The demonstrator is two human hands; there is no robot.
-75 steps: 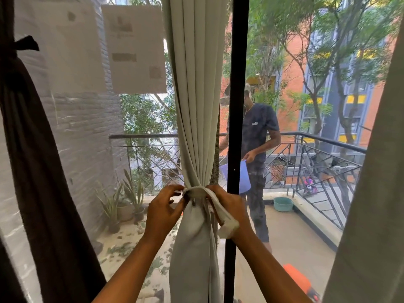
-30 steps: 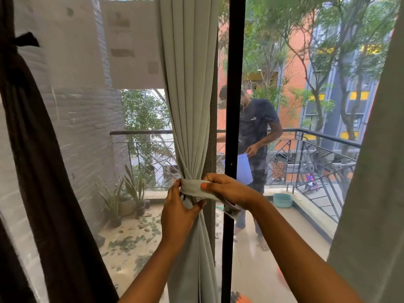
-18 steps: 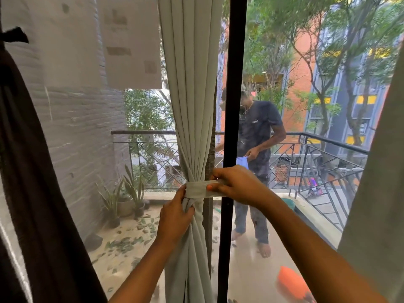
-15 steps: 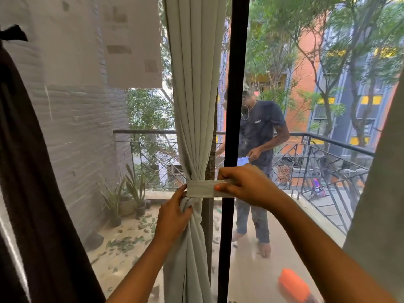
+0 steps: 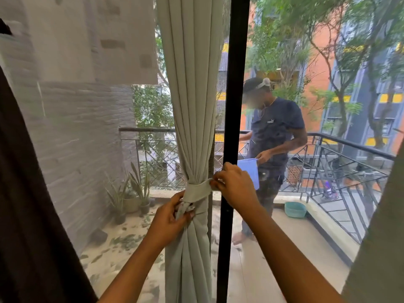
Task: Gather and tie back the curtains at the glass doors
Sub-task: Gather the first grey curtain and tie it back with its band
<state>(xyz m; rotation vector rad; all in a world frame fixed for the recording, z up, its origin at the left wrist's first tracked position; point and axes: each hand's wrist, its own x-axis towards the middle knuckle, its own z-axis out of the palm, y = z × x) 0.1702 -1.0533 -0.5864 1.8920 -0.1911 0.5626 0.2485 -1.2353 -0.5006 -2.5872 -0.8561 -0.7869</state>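
Curtain (image 5: 192,106) gathered, long axis upright, just left of door frame (image 5: 234,84); tie band (image 5: 197,191) wrapped round its waist. Right hand (image 5: 235,186) pinching band's end at right; left hand (image 5: 172,217) gripping folds just below.

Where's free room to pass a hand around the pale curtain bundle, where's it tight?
Free: glass stretch between dark curtain and pale curtain, left of the tie band; also right of the black frame. Tight: the slot between bundle and frame, where the right hand pinches the band; left hand grips the curtain just below it.
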